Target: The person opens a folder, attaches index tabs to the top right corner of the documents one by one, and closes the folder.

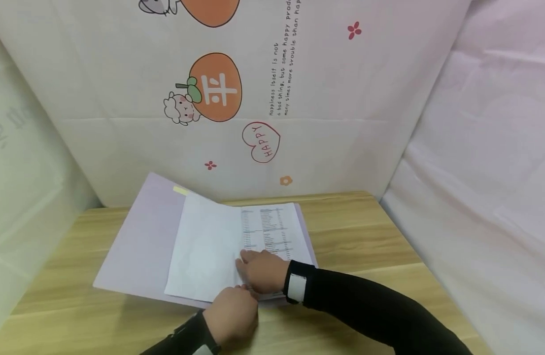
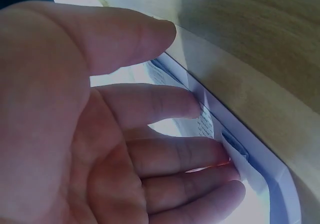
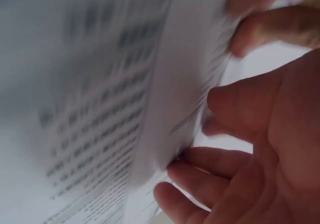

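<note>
A lilac folder [image 1: 132, 246] lies open on the table, its left cover tilted up. Inside are a blank white page [image 1: 206, 246] on the left and a printed page [image 1: 277, 231] with columns of text on the right. My right hand [image 1: 264, 272] rests on the pages near the central fold, fingers pointing left. In the right wrist view its fingers touch a blurred printed sheet [image 3: 100, 119]. At the folder's near edge is my left hand [image 1: 232, 315]. Its fingers look extended in the left wrist view, against the white pages by the folder rim [image 2: 272, 169].
The wooden table [image 1: 357, 231] extends on both sides of the folder. A white printed cloth [image 1: 321, 148] hangs behind it, with more pale cloth at the left [image 1: 28, 197] and right [image 1: 490, 197]. A yellow tab [image 1: 180, 190] shows on the folder's left cover.
</note>
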Motion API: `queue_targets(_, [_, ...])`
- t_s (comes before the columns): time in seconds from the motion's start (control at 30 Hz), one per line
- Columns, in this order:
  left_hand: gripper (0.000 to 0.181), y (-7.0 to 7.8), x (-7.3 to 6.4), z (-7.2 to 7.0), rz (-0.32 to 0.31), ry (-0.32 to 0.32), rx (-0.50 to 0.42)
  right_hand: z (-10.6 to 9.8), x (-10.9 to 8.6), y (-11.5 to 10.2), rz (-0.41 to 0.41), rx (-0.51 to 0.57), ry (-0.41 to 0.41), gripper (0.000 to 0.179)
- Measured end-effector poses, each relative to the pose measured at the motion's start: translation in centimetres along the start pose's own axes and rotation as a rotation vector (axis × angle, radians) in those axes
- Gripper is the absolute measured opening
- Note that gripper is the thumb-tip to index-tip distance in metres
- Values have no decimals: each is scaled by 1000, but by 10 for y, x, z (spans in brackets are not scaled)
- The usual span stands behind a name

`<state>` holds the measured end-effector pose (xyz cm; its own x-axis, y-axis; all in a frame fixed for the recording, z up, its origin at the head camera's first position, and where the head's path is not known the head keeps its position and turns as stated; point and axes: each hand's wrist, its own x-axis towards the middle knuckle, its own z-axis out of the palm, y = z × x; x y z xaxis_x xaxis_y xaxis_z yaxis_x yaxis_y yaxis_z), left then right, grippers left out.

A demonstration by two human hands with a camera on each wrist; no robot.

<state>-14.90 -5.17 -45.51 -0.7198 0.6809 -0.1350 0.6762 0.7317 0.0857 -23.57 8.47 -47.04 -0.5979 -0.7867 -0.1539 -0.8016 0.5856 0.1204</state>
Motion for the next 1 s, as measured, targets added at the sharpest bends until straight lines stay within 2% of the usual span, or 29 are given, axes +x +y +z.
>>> queue_targets(0.13, [33,0,-3,-1,7,0,-41,-13,-16,-5,-104,69,-23,37])
queue_targets(0.23, [30,1,-4,-1,0,-3,-43,-15,-25,-2,-126,104,-45,42])
queue_targets(0.33, [23,3,-2,-2,-17,-6,-8,-13,-35,3,-80,138,-61,46])
queue_targets(0.47, [32,4,0,-2,-53,-43,-9,-9,-50,13,-1,185,-82,49])
queue_targets(0.7, [24,6,4,1,-82,-77,-21,3,-87,38,41,201,-101,46])
queue_targets(0.87, [21,7,4,3,-102,-93,-12,9,-115,59,156,275,-120,40])
queue_targets(1.0, [18,7,4,4,-96,-85,-9,17,-137,77,238,335,-89,36])
